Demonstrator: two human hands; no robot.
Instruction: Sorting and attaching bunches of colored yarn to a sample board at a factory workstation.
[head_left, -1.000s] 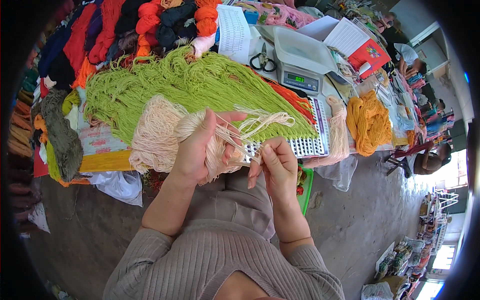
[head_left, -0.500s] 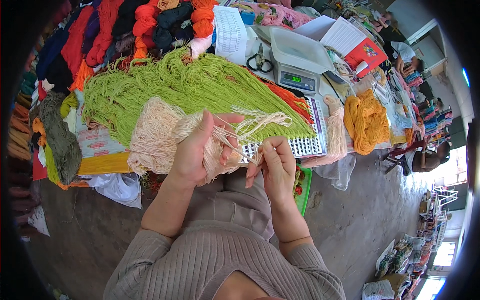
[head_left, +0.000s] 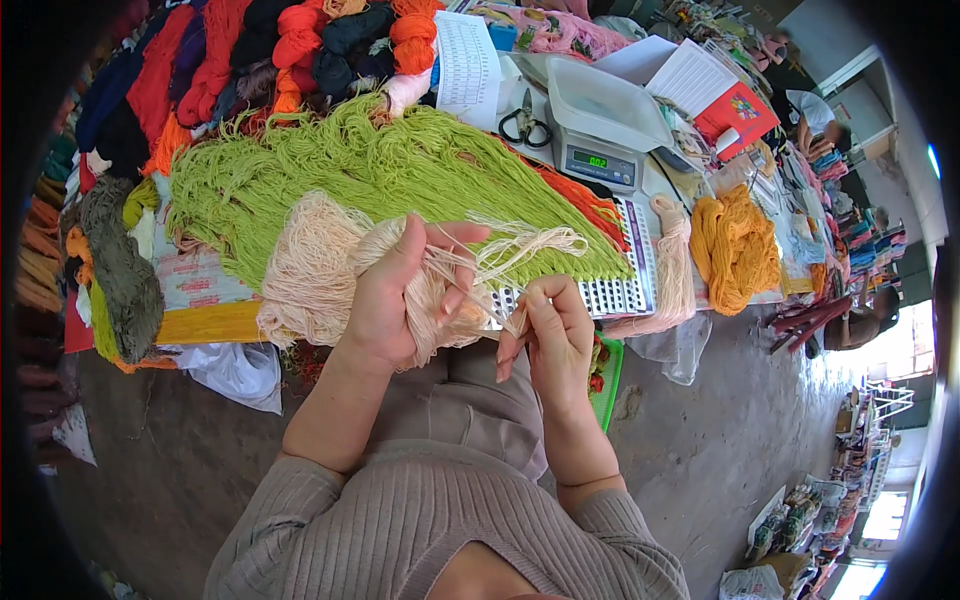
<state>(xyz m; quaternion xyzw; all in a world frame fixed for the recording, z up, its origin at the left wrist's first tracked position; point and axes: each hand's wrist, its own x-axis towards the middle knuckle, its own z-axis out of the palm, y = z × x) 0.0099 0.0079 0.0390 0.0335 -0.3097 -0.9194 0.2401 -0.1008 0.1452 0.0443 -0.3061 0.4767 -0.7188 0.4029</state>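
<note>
Just left of your grip lies a pale yarn pile (head_left: 312, 262). Your left hand (head_left: 388, 298) curls round a cream hank (head_left: 427, 318), thumb raised, fingers loosely bent. The hank looks light and soft, likelier to tangle than to break; take it round its thick middle without squeezing hard. From there, cream strands (head_left: 514, 321) cross to your right hand (head_left: 556, 328), whose thumb and forefinger pinch them; thin and limp, they're best nipped as one gathered group. Right of that pinch, a pale pink hank (head_left: 676, 258) lies stretched out.

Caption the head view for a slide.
Left hand holds cream yarn; right hand pinches its strands; green yarn lies spread beyond.
</note>
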